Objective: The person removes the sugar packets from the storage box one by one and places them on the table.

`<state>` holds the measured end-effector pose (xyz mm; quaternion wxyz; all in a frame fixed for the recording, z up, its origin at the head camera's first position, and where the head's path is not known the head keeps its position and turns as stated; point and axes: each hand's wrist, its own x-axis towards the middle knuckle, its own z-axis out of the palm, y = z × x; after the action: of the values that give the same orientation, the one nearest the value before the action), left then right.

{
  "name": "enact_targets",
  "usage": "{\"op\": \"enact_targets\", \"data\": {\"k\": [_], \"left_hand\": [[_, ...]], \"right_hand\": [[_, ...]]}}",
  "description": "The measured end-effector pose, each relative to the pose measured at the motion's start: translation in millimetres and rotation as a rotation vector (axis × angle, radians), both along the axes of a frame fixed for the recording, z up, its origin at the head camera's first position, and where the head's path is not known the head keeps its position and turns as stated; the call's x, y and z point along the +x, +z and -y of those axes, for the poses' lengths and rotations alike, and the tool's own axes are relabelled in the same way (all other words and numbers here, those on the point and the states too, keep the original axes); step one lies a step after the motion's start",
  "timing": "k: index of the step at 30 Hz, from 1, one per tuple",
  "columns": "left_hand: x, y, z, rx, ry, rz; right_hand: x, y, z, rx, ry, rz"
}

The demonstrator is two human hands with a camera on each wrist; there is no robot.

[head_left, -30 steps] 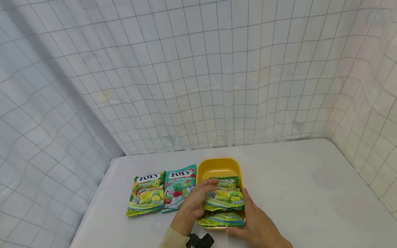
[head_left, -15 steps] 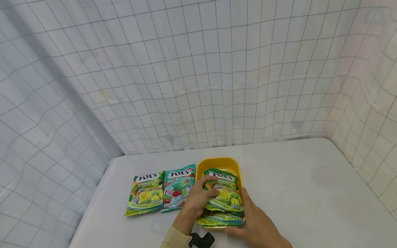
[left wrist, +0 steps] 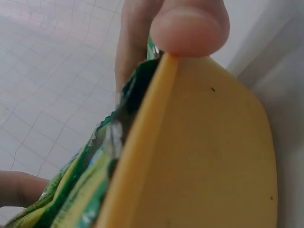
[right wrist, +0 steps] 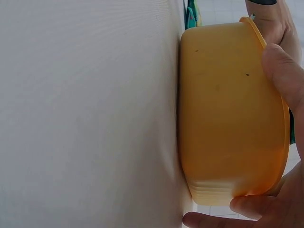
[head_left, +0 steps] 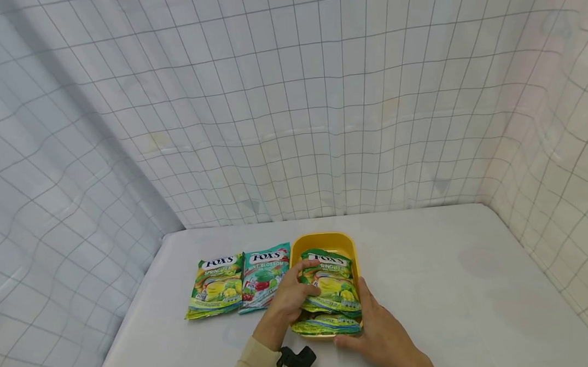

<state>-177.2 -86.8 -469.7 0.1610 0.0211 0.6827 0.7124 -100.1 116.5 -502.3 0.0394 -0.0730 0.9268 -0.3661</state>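
Note:
In the head view a yellow plastic box [head_left: 321, 241] stands on the table, holding green-and-yellow candy packets. The upper packet [head_left: 335, 288], marked FOX'S Spring Tea, lies over another packet [head_left: 327, 325] at the near end. My left hand [head_left: 289, 296] reaches across the box's left rim, index finger and thumb spread over the upper packet's face. A fingertip [left wrist: 190, 31] sits right at the rim in the left wrist view. My right hand [head_left: 384, 335] grips the box's near right corner, its thumb [right wrist: 282, 71] on the near side and its fingers along the right wall.
Left of the box lie a teal FOX'S Mint Blossom packet [head_left: 265, 278] and a FOX'S Spring Tea packet [head_left: 216, 287], side by side and flat on the white table [head_left: 436, 276]. A white gridded curtain [head_left: 321, 122] rises behind and at both sides.
The upper packet has slid toward the back of the box, showing more of its printed top. My left thumb has come onto its face. The right hand has kept its place on the box.

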Motion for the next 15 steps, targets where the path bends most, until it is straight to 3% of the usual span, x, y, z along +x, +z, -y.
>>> {"op": "enact_targets", "data": {"k": [9, 15], "left_hand": [[3.6, 4.1, 6, 0.119, 0.047, -0.025], [6.2, 6.6, 16, 0.222, -0.01, -0.045]], "right_hand": [[0.0, -1.2, 1, 0.013, 0.004, -0.008], [0.5, -0.1, 2, 0.018, -0.003, 0.011]]}}
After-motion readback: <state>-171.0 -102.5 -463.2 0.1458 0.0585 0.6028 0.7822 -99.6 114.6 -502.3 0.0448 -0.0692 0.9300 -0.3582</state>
